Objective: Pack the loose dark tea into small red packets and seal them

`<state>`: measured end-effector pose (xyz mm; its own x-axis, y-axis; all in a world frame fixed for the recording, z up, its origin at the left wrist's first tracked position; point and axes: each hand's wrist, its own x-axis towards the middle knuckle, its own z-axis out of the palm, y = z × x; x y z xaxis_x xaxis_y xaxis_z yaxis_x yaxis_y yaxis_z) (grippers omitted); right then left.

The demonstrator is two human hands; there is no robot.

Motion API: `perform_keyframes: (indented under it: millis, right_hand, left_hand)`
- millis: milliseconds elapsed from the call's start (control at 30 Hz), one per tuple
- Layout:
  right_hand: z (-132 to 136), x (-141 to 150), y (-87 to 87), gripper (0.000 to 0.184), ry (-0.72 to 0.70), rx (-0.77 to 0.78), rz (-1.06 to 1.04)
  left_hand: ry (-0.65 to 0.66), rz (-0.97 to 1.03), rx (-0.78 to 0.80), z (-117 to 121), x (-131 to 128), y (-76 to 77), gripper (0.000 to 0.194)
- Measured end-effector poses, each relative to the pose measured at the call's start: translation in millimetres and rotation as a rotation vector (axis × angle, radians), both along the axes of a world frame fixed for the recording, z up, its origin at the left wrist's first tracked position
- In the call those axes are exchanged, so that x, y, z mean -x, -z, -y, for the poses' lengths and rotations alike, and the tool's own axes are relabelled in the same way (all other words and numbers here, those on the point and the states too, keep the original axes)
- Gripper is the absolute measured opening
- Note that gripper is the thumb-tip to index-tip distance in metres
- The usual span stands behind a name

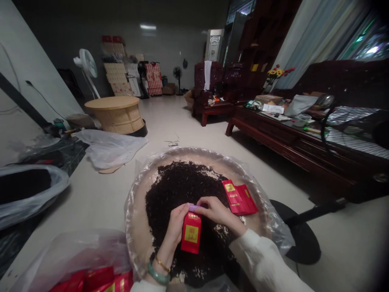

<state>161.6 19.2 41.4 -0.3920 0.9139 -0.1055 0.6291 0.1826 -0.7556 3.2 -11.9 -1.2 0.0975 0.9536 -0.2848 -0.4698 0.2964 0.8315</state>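
Two hands meet at the top edge of a red foil packet [191, 233] with a yellow label. The left hand [177, 221] pinches its upper left corner, while the right hand [212, 209] grips the upper right end, where a lilac strip [193, 208] lies across the top between the fingers. The packet hangs upright just below both hands, label toward the wearer, above dark dried leaves [182, 186], probably loose tea. Whether its mouth is sealed cannot be told.

To work this edge well, the left pinch should hold the corner steady while the right fingers press evenly along the strip, so the foil does not crease. Keeping the packet upright would guard against spilling any contents. The flat red packets [246, 199] just right of the right hand lie near that forearm; a wide elbow swing could knock them.
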Motion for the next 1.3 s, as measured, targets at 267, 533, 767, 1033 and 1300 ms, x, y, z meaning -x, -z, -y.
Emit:
perform_keyframes:
  millis: [267, 533, 767, 1033, 1300]
  right_hand:
    - [-0.8, -0.2, 1.1, 0.039, -0.003, -0.021, -0.005]
    - [-1.4, -7.0, -1.0, 0.035, 0.033, -0.049, -0.046]
    - [-11.3, -35.0, 4.6, 0.045, 0.044, 0.135, -0.243]
    - [-12.3, -54.6, 8.3, 0.030, -0.075, -0.013, -0.240]
    - [-8.0, -60.3, 13.7, 0.024, -0.056, -0.081, -0.261]
  left_hand:
    - [-0.007, -0.018, 0.025, -0.8, -2.2, -1.9, 0.047]
    - [0.223, -0.037, 0.127, 0.5, -6.1, -2.2, 0.060]
    - [0.244, -0.092, 0.169, 4.7, -16.7, 1.3, 0.069]
    - [0.211, -0.154, 0.167, 10.3, -44.4, -9.9, 0.076]
    - [0.152, -0.247, 0.210, 15.9, -56.6, -21.6, 0.073]
